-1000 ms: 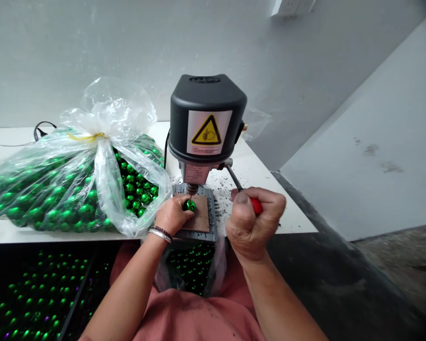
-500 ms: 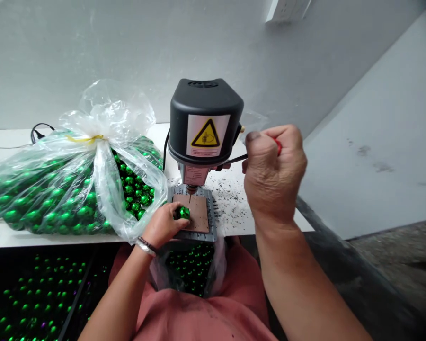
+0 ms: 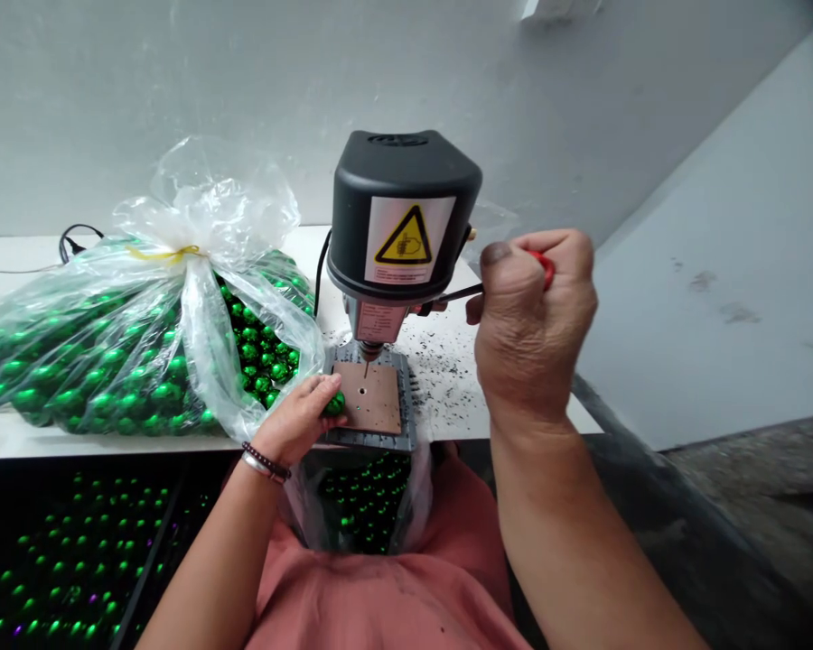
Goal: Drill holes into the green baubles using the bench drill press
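Note:
A shiny green ball (image 3: 334, 404) is held in my left hand (image 3: 302, 417), at the left edge of the brown board on the drill press base. My right hand (image 3: 537, 325) is wrapped round the red knob (image 3: 546, 268) of the feed lever, right of the black-topped drill press (image 3: 406, 217). The drill bit (image 3: 367, 369) points down above the brown board (image 3: 379, 411), which has a small dark hole in it. Nothing lies under the bit. A yellow warning label is on the front of the machine.
Left on the white table stands a tied clear plastic bag (image 3: 196, 325) full of green balls, torn open on its right side. Dark shavings (image 3: 440, 357) lie right of the base. Below are an open bag (image 3: 362, 501) and a dark container (image 3: 74, 551) of green balls.
My left hand has drawn the green ball left, away from the middle of the board, uncovering the hole. My right hand stays on the lever knob. The view has shifted slightly.

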Motion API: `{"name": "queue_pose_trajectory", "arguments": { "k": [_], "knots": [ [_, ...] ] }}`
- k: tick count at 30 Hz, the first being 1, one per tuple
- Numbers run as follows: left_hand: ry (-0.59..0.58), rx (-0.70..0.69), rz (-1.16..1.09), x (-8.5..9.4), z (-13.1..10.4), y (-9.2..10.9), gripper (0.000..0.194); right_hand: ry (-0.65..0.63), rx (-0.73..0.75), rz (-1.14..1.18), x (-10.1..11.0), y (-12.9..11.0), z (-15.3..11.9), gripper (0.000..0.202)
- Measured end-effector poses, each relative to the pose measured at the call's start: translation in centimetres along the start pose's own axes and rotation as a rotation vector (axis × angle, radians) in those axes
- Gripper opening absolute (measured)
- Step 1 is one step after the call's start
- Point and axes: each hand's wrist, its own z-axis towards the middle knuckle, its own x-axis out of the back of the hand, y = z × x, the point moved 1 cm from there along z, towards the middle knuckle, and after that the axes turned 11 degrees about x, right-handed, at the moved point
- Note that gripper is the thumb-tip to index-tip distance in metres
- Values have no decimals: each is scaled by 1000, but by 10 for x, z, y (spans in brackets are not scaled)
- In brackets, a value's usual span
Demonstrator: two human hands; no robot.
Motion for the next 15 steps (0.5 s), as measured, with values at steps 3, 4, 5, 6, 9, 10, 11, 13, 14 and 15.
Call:
{"name": "queue_pose_trajectory", "arguments": {
  "k": [3,4,5,6,9,10,11,13,14,15],
  "knots": [
    [18,-9,99,-4,2,-2,42,-7,-13,4,1,0,-2,22],
    [53,-20,214,-5,2,-2,48,-7,-19,2,1,-1,-2,22],
    [103,-43,348,-6,3,-2,51,-5,-23,-3,1,-1,-3,22],
    [161,-74,488,-7,3,-2,51,-4,-26,-9,1,-2,-3,23],
    [309,-188,803,-10,2,0,47,-8,-24,-19,2,-3,-3,22],
    [319,-228,854,-11,1,1,46,-12,-20,-18,2,-3,-3,21],
    [307,-257,877,-12,0,3,45,-14,-12,-16,2,-2,-3,20],
    [263,-290,859,-11,-1,4,45,-12,4,-15,2,-2,-3,20],
    [248,-297,832,-10,0,5,45,-8,11,-17,2,-1,-3,21],
    [232,-289,791,-9,0,5,44,-3,14,-20,2,-1,-3,21]
  ]
}}
